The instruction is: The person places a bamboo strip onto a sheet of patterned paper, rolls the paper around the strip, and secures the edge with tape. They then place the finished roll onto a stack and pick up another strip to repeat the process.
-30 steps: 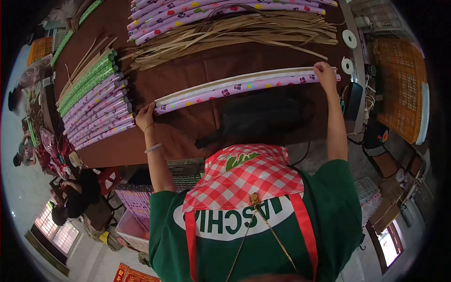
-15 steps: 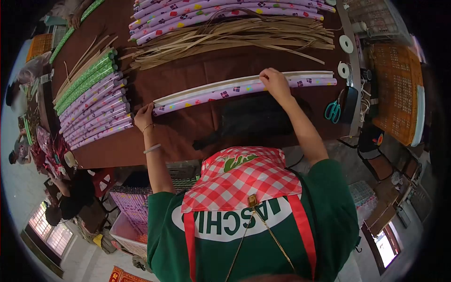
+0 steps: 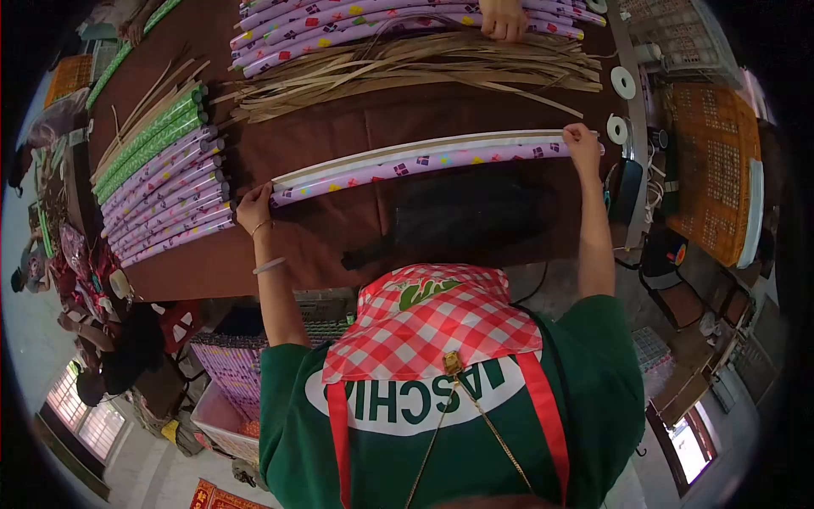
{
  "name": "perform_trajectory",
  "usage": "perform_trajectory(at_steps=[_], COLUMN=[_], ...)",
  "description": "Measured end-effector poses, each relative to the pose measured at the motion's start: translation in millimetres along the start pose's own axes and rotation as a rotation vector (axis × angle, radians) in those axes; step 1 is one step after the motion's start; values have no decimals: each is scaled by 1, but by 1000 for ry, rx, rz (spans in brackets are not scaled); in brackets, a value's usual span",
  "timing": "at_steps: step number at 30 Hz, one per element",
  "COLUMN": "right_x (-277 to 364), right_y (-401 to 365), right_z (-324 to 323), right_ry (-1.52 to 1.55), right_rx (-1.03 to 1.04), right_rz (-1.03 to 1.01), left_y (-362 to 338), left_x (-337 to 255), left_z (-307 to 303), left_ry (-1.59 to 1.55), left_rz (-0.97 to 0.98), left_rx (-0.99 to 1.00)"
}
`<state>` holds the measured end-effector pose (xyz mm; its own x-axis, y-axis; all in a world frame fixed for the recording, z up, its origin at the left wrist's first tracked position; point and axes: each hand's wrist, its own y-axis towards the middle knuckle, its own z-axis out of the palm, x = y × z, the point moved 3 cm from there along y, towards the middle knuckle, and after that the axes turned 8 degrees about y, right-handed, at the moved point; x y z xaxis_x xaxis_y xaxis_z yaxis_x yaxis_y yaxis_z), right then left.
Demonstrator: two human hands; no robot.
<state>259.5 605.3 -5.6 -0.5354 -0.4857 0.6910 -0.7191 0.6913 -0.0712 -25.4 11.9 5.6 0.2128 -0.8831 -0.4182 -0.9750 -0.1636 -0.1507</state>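
Note:
A long roll of purple gift-patterned wrapping paper (image 3: 398, 168) lies across the brown-covered table, its white edge turned up along the far side. A narrow brown strip (image 3: 424, 146) runs lengthwise on that edge. At the roll's left end, my left hand (image 3: 253, 209) is closed with its fingers on the end of the paper. My right hand (image 3: 582, 146) pinches the edge close to the right end.
Several finished purple rolls (image 3: 165, 191) and green rolls (image 3: 161, 140) lie at left. Beyond my roll are loose brown strips (image 3: 407, 72), and another person's hand (image 3: 505, 19) rests by more purple rolls. White tape rolls (image 3: 623, 82) and a dark case (image 3: 628, 188) sit at right.
My right hand has moved right along the roll, from past its middle to near its right end. Another person's hand has come into view at the top. My left hand stays at the left end.

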Motion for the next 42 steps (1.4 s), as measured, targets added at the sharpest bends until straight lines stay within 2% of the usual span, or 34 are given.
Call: perform_trajectory(at_steps=[1, 3, 4, 6, 7, 9, 11, 12, 14, 17, 20, 24, 29, 38, 42], right_x=[-3, 4, 14, 42, 70, 120, 153, 166, 191, 199, 217, 233, 233, 244, 242], right_y=[0, 1, 0, -6, -15, -29, -38, -39, -45, -42, -43, -48, -47, -50, -48], right_z=[-4, -8, -5, 16, 29, 59, 88, 98, 122, 156, 175, 193, 207, 202, 204], right_ry=[1, -187, -291, -62, 75, 180, 80, 83, -41, -109, -145, -183, -144, -223, -177], right_rx=[3, -117, -136, -94, -35, 161, 315, 322, 495, 581, 665, 695, 617, 586, 570], right_rz=[-3, -65, -151, -143, -162, -282, -505, -513, -666, -806, -831, -869, -919, -1144, -1150], left_y=[0, 1, 3, 6, 6, 2, 7, 6, 2, 5, 4, 0, 0, -2, -2], left_x=[0, 3, 5, 14, 12, 8, 16, 15, 7, 14, 13, 7, 8, 5, 6], left_z=[1, 2, 3, 9, 7, 6, 11, 10, 7, 13, 14, 10, 12, 10, 11], left_ry=[0, -34, 48, -147, -37, -43, -57, -56, -57, -79, -42, -24, 5, -16, -40], left_rz=[-3, -4, 53, 23, 24, 32, 45, 37, 38, 42, 39, 13, 15, -12, -60], left_rx=[-3, 18, -43, 13, -6, -25, -29, -37, -34, -53, -73, -64, -89, -57, -41])
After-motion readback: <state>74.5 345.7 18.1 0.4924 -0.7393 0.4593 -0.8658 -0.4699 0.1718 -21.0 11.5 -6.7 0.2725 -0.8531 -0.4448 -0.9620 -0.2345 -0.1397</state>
